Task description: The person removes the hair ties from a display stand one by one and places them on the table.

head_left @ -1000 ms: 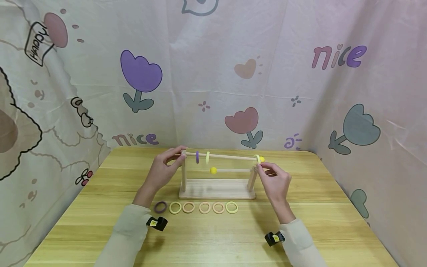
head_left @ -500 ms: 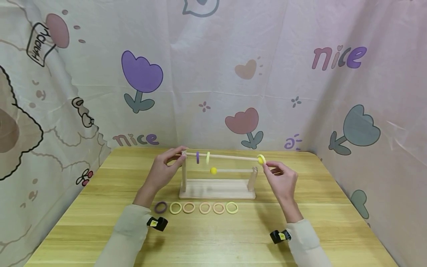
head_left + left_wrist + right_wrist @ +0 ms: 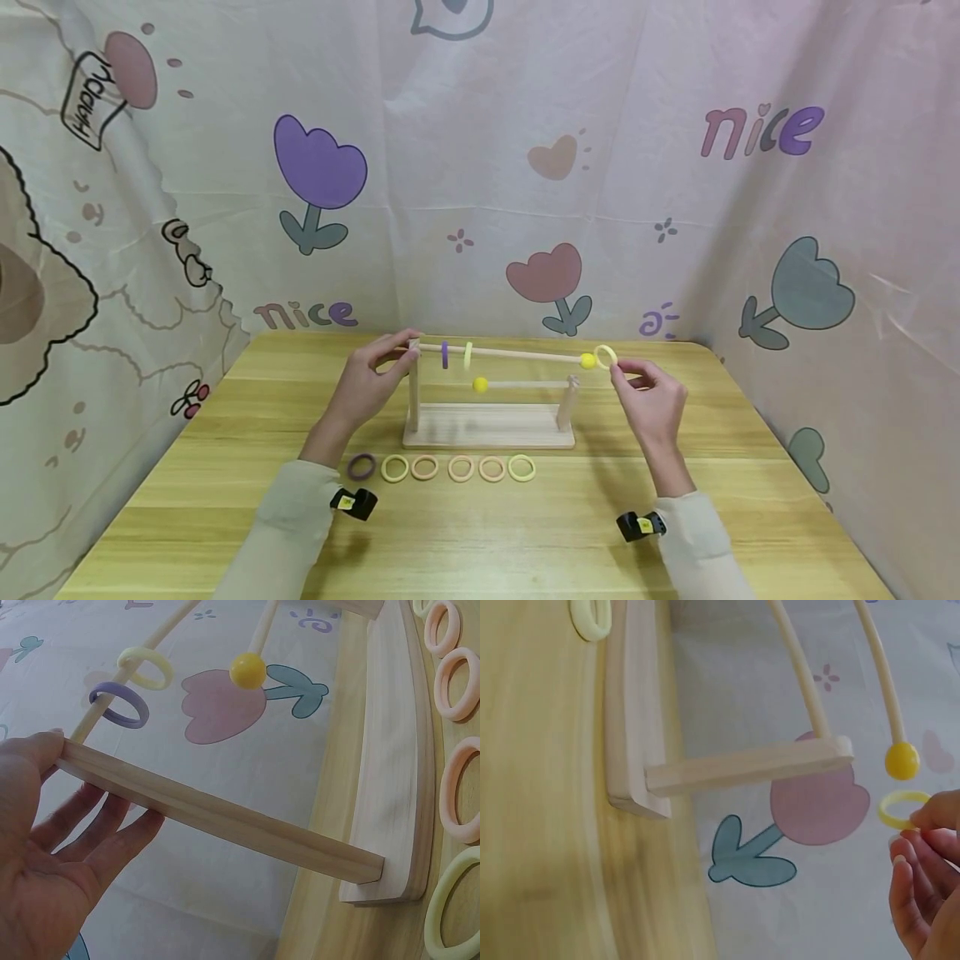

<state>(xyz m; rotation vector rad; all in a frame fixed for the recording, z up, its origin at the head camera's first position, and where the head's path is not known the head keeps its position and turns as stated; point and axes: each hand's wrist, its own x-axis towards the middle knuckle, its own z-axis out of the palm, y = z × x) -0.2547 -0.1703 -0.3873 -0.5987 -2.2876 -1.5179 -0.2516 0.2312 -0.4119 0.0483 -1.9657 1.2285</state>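
A wooden stand [image 3: 487, 427] has a taller left post [image 3: 225, 814] and a shorter right post [image 3: 750, 766]. My left hand [image 3: 366, 372] holds the top of the left post between thumb and fingers. From that post the upper rod [image 3: 525, 356] reaches right to a yellow ball [image 3: 588, 361]. A purple ring [image 3: 445, 356] and a pale yellow ring [image 3: 468, 357] hang on this rod near its left end. Just right of the ball, my right hand [image 3: 651, 402] pinches another yellow ring [image 3: 885, 817] between thumb and index finger; the ring is clear of the ball.
In front of the stand, several rings lie in a row on the wooden table [image 3: 480, 542], from a dark purple ring [image 3: 362, 467] to a yellow-green ring [image 3: 522, 468]. The lower rod [image 3: 528, 384] points left from the right post, tipped with a yellow ball [image 3: 481, 384]. A printed curtain hangs behind.
My right hand has moved right, drawing the yellow ring along the upper rod's end, over the ball and off it. My left hand stays on the post.
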